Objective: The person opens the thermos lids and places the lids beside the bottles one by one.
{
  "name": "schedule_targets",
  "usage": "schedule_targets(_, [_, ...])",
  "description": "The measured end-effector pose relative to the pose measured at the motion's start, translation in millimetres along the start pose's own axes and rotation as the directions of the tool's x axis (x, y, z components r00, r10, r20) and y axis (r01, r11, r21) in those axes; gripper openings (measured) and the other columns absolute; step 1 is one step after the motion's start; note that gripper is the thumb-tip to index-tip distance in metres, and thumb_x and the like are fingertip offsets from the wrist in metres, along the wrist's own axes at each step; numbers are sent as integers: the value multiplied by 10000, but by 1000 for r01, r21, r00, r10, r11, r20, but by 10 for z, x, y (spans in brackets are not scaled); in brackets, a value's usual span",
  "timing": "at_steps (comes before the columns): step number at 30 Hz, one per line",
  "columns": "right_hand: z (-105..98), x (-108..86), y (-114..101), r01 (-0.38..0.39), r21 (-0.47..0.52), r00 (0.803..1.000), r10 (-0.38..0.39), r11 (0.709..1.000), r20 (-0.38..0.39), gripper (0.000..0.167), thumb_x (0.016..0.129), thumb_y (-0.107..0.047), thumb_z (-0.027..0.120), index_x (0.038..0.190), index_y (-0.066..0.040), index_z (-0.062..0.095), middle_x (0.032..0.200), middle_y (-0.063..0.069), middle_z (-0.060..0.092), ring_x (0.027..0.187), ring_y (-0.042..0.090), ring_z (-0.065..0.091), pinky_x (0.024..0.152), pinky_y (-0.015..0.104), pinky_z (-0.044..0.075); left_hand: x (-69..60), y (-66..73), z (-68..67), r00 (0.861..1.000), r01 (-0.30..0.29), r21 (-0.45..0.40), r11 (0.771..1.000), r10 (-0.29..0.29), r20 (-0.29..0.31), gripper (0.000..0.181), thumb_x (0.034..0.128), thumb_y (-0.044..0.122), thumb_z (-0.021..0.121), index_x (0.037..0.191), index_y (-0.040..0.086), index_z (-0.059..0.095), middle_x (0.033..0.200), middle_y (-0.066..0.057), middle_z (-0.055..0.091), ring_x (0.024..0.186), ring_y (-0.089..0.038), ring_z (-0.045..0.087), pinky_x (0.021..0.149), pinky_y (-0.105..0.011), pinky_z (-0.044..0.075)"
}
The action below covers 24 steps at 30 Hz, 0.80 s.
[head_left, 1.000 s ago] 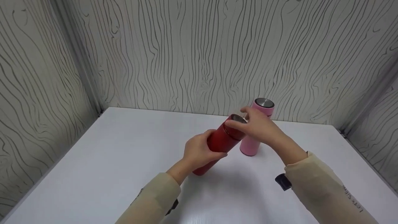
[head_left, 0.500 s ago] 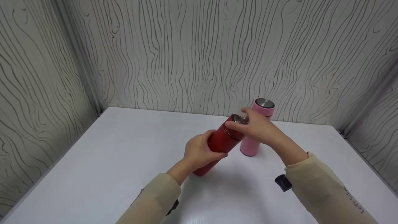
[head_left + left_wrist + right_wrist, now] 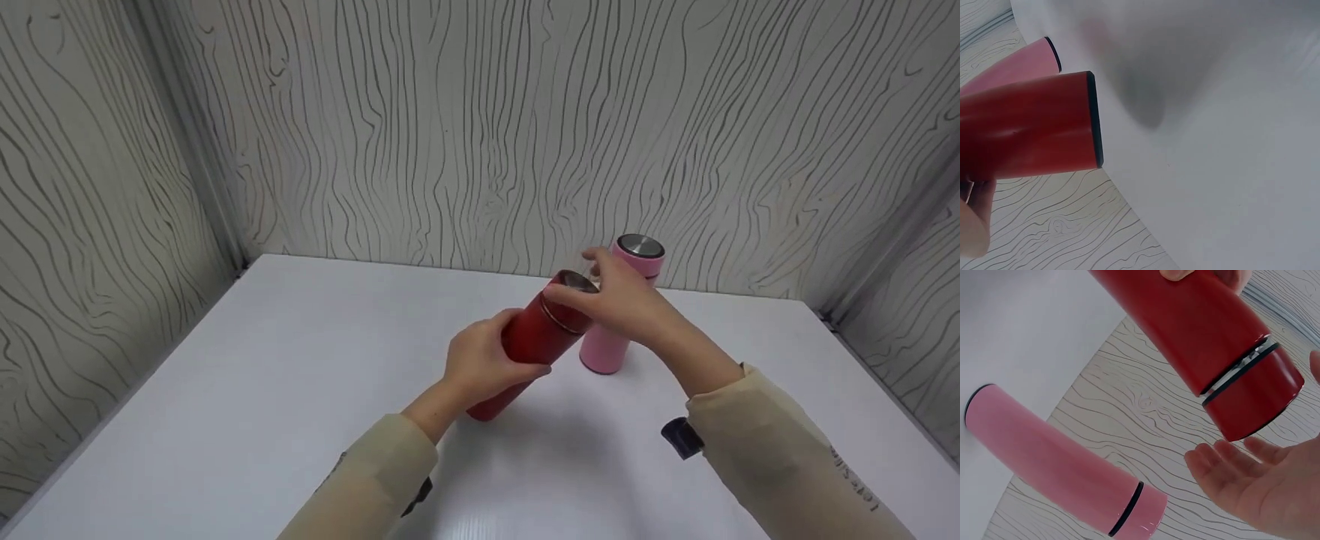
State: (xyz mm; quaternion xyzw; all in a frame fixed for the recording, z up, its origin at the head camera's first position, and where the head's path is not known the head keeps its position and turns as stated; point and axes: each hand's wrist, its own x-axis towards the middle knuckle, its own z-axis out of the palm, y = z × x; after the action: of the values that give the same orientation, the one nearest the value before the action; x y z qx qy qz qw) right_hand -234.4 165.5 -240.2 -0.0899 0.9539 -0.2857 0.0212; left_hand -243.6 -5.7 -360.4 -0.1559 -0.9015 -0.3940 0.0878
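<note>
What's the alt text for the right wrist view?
The left hand grips a red bottle, a shiny band exposed at its cap; the right hand is open beside the cap. A pink bottle stands on a white table.

**Mostly smooth and shiny, with a bit of metal**

So the red flask (image 3: 1185, 326) looks like smooth painted metal, properly glossy, and the silvery band (image 3: 1235, 369) under its lid is shiny like polished steel. Its dark base ring (image 3: 1095, 121) looks more like plastic or rubber. The pink flask (image 3: 1061, 461) is smooth too, more satin, topped with a brushed-metal disc (image 3: 640, 245). Tabletop (image 3: 300, 375)'s smooth and white with a soft sheen. Back wall (image 3: 435, 135) is wood-grain patterned and pretty matt. Sleeves (image 3: 765, 442) are matt, creased cloth.
</note>
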Motion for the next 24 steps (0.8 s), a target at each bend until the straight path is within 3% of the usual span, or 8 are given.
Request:
schedule_targets(3, [0, -11, -20, -62, -68, 998, 60, 996, -27, 739, 820, -604, 556, 1254, -14, 459, 1184, 198, 574, 1067, 340, 575, 871, 478, 502, 1, 3, 5, 1000, 2, -3, 1000, -2, 1, 684, 706, 429, 777, 1297, 229, 498, 1158, 37, 633, 1054, -161, 577, 831, -357, 543])
schedule_targets(5, [-5, -12, -16, -42, -67, 999, 41, 997, -18, 650, 843, -548, 554, 1184, 3, 495, 1127, 188, 600, 1026, 320, 590, 848, 446, 515, 3, 3, 6, 1000, 4, -6, 1000, -4, 3, 683, 705, 428, 778, 1296, 233, 497, 1157, 42, 631, 1053, -157, 575, 832, -355, 541])
schedule_targets(8, [-18, -11, 0, 29, 5, 999, -29, 1000, 33, 560, 869, -352, 560, 1270, 21, 441, 1215, 219, 545, 1116, 360, 547, 907, 473, 499, 3, 2, 5, 1000, 1, -8, 1000, -1, 0, 676, 702, 425, 780, 1288, 234, 502, 1145, 44, 635, 1043, -157, 576, 827, -357, 541])
schedule_targets(10, [-24, -9, 7, 58, 42, 996, -60, 997, 58, 641, 862, -297, 574, 1368, 24, 347, 1306, 254, 472, 1198, 407, 485, 955, 518, 459, 4, -2, 3, 1000, -1, -6, 1000, 1, 0, 673, 702, 426, 779, 1285, 233, 504, 1140, 44, 636, 1036, -154, 577, 822, -355, 542])
schedule_targets(14, [-26, -15, -6, -11, -14, 1000, 11, 1000, 28, 866, 837, -526, 579, 1447, -13, 239, 1380, 259, 412, 1253, 422, 437, 984, 563, 412, 5, -8, -6, 1000, -27, 19, 999, 28, -5, 653, 721, 435, 758, 1285, 217, 511, 1117, 38, 650, 1002, -148, 595, 819, -343, 539])
schedule_targets(18, [-12, -29, -17, -101, -102, 994, 97, 990, -40, 940, 767, -713, 523, 1370, -13, 348, 1288, 229, 518, 1161, 384, 522, 901, 533, 460, -3, -12, -14, 999, -32, 25, 999, 32, -4, 643, 728, 439, 750, 1283, 216, 515, 1104, 37, 656, 985, -142, 601, 821, -340, 534])
schedule_targets(21, [-7, -35, -9, -81, -93, 996, 77, 992, -40, 786, 807, -629, 545, 1257, 7, 439, 1173, 214, 585, 1056, 353, 580, 841, 475, 501, -8, -16, -15, 1000, -20, 12, 1000, 20, 0, 654, 719, 439, 759, 1284, 222, 511, 1111, 38, 652, 997, -146, 596, 824, -347, 534])
schedule_targets(24, [-6, -25, 6, 1, -16, 1000, -1, 1000, 2, 609, 856, -407, 576, 1252, 36, 444, 1178, 233, 566, 1070, 357, 570, 876, 474, 507, -8, -23, -13, 1000, -14, 2, 1000, 14, 4, 658, 716, 440, 761, 1284, 224, 509, 1119, 38, 648, 1005, -149, 592, 828, -350, 535])
